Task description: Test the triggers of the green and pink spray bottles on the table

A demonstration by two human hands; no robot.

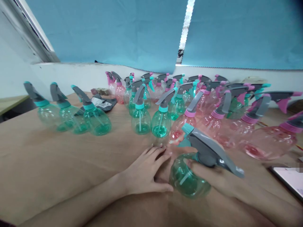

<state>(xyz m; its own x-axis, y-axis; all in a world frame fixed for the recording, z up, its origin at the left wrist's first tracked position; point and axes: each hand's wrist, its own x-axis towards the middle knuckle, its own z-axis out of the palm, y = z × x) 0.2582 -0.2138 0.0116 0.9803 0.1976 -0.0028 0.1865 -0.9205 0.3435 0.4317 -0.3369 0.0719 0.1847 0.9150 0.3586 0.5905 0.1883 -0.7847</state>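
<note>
My right hand (pixel 214 175) is wrapped around a teal plastic spray bottle (pixel 189 178), which lies tilted on its side above the table. Its grey trigger head (pixel 208 148) points right, and a little teal liquid shows inside. My left hand (pixel 144 171) lies flat and spread on the brown paper table covering (pixel 47 151), with its thumb next to the bottle's body. Its fingertips are close to the pink spray bottle (pixel 182 129) at the front of the group.
Several teal and pink spray bottles stand upright in loose rows (pixel 142 119) across the table's far half. Larger pink bottles (pixel 267 142) crowd the right side. A dark pouch (pixel 104 104) lies behind them at left, a tablet or phone (pixel 287 181) sits at the right edge, and a blue blind (pixel 106 31) covers the window behind.
</note>
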